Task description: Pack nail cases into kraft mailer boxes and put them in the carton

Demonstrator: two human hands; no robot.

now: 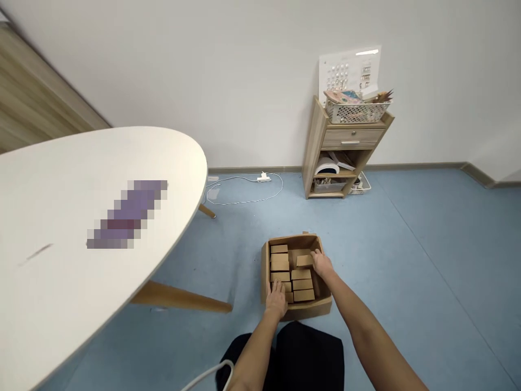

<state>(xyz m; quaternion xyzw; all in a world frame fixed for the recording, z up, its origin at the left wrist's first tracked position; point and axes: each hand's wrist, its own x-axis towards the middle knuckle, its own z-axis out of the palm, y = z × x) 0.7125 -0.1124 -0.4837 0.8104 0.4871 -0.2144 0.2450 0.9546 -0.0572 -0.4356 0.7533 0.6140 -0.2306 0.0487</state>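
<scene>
An open cardboard box [299, 313] stands on the floor in front of my knees. Inside it, several small brown cardboard boxes [302, 284] are lined up in two columns. My right hand [322, 263] reaches in at the far right and grips the end of one small cardboard box [304, 261], fingers closed around it. At the near left, my left hand [277, 300] rests with its fingers stretched out over the small boxes of the left column, partly hiding them. A bare patch of the box floor shows at the far right, behind the gripped box.
A white table [179, 157] with wooden legs [183, 297] stands to the left, bearing a blurred purple item [132, 212]. By the wall is a small wooden cabinet [352, 136] with a white basket [358, 112] on top. A white cable [252, 202] lies on the blue floor.
</scene>
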